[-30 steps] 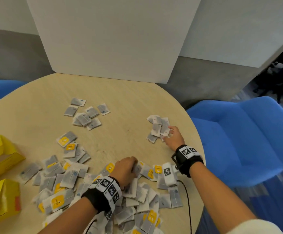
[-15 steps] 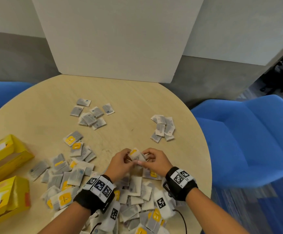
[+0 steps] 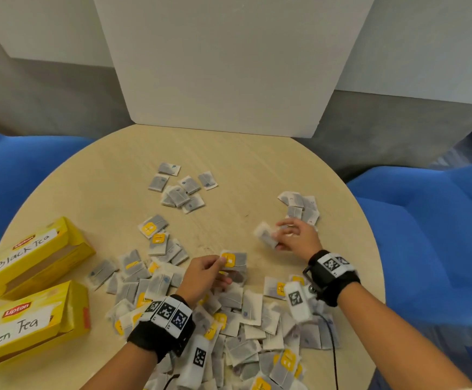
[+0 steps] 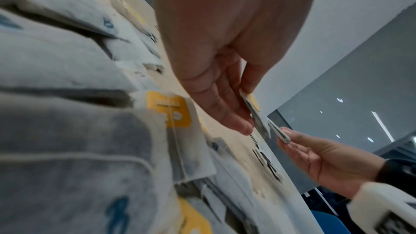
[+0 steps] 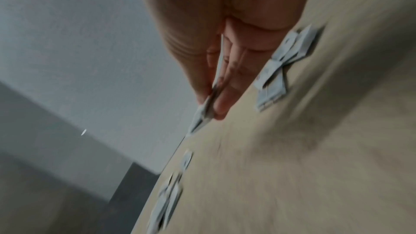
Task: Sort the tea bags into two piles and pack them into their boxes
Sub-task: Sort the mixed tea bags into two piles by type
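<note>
A big heap of mixed tea bags (image 3: 246, 327) covers the near part of the round table (image 3: 111, 175). My left hand (image 3: 206, 274) pinches a tea bag with a yellow tag (image 3: 233, 261) (image 4: 252, 106) just above the heap. My right hand (image 3: 294, 237) pinches a plain grey tea bag (image 3: 265, 235) (image 5: 202, 111), blurred, close to the small right pile (image 3: 302, 206) (image 5: 281, 70). Another small pile (image 3: 181, 190) lies at the far middle. Two yellow boxes stand at the left, one marked Black Tea (image 3: 32, 254) and one marked Green Tea (image 3: 29, 325).
A white board (image 3: 229, 66) stands upright at the table's far edge. Blue chairs (image 3: 431, 237) sit to the right and left of the table. A black cable (image 3: 333, 347) runs from my right wrist over the heap's near right side.
My hands, together over the heap half a second ago, have parted. The right hand has carried a grey bag toward the right pile; the left hand now holds a yellow-tagged bag.
</note>
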Motion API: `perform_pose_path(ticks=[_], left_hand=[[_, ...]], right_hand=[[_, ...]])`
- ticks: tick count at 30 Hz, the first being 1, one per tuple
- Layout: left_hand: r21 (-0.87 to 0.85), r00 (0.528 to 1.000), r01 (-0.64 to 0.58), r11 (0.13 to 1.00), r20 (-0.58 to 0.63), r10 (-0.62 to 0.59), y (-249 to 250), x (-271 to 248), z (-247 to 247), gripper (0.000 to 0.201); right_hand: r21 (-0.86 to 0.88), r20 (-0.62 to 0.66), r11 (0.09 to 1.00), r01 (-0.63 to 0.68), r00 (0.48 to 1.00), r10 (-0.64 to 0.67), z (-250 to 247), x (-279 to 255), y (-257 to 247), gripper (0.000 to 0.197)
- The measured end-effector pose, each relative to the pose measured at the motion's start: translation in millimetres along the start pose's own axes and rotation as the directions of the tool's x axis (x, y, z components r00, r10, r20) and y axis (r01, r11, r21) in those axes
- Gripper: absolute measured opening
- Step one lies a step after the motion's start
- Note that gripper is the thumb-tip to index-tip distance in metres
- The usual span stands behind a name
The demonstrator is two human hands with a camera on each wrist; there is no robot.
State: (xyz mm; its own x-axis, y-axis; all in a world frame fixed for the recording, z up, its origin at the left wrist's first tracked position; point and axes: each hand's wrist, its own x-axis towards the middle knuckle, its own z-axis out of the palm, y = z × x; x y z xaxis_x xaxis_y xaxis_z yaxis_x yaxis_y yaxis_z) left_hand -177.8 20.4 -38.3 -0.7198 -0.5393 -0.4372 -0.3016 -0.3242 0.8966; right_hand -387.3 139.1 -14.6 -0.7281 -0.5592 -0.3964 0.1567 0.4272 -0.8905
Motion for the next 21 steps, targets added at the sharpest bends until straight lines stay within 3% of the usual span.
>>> perform_pose_path(ticks=[2,5,7,9,11,13,16,21], left_hand=[[-0.005,1.000,-0.013,1.000,-0.006,0.013,0,0,-3,0.025],[-0.002,0.997,-0.078,0.997,0.000,0.078,-1,-1,-5,0.018],[0.077,0.982,-0.187,0.979,0.007,0.187,-2,-2,-6,0.014],[0.188,0.954,-0.298,0.936,0.040,0.296,-3,-3,-5,0.020],[0.209,0.935,-0.355,0.911,0.058,0.350,-3,-4,-3,0.022],[0.196,0.924,-0.381,0.903,0.060,0.377,-3,-4,-1,0.022],[0.195,0.922,-0.386,0.902,0.070,0.380,-3,-3,-2,0.023],[0.279,0.905,-0.423,0.862,0.086,0.417,-3,-3,-1,0.026]], right_hand=[[0.003,-0.142,0.999,0.032,0.989,-0.032,-16,25,-1,0.031],[-0.124,-0.222,0.990,-0.064,0.974,0.035,-23,48,4,0.035],[-0.098,-0.123,0.987,-0.127,0.986,0.115,-10,32,-2,0.024],[-0.018,0.120,0.980,-0.199,0.973,0.199,11,4,-8,0.014],[-0.053,0.351,0.974,-0.220,0.909,0.224,29,-24,-6,0.020],[-0.068,0.491,0.973,-0.222,0.841,0.226,38,-40,4,0.024],[0.032,0.545,0.978,-0.204,0.824,0.154,41,-48,17,0.030],[0.162,0.451,0.976,-0.147,0.891,0.059,38,-56,23,0.023]])
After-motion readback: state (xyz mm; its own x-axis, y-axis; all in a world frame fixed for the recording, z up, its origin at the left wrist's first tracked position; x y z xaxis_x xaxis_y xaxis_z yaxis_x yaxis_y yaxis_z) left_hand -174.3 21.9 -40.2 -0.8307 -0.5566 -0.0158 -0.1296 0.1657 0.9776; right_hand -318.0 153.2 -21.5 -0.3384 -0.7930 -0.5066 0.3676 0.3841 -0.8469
